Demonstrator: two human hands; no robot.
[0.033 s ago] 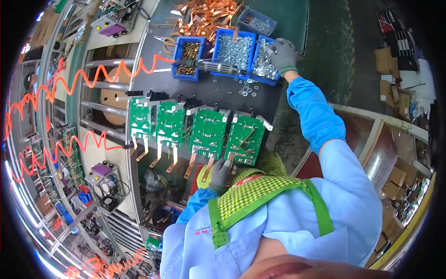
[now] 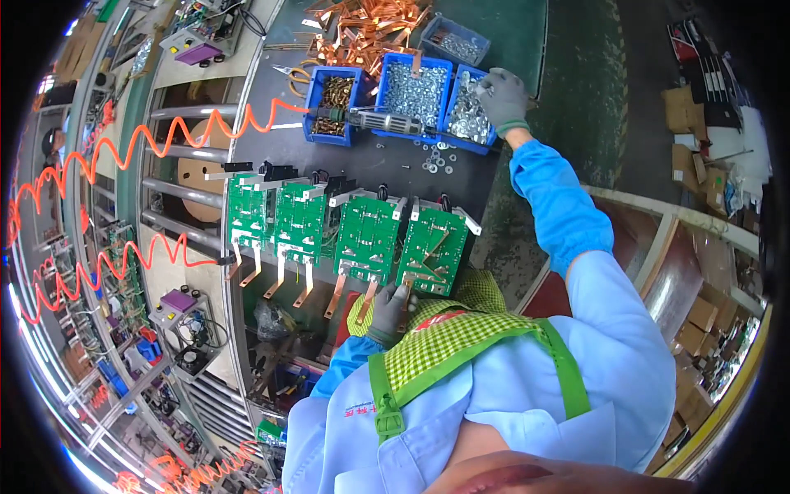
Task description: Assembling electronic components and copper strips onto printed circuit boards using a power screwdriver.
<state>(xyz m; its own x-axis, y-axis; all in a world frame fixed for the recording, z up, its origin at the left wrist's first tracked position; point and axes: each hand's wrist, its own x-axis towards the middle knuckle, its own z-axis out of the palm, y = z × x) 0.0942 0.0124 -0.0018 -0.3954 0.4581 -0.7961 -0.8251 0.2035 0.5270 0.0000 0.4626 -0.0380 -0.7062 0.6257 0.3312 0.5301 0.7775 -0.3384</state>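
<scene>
My right hand (image 2: 503,100), in a grey glove, reaches to the right-hand blue bin of silver washers (image 2: 469,115). Its fingers curl over the bin's far right edge, and their tips are partly hidden. Down at the near edge of the bench, my left hand (image 2: 390,315), also gloved, is closed on a copper strip (image 2: 409,281) at the lower end of the rightmost green circuit board (image 2: 433,247). To its left lie another green board (image 2: 365,239) and two more, with bent copper strips (image 2: 336,296) sticking out towards me.
A power screwdriver (image 2: 387,122) with an orange coiled hose (image 2: 206,128) lies across a bin of brass-coloured screws (image 2: 336,95) and a bin of small silver hardware (image 2: 414,89). Behind are piled copper strips (image 2: 370,29) and a pale blue bin (image 2: 454,41). Scissors (image 2: 296,77) lie left; loose washers (image 2: 439,158) lie in front.
</scene>
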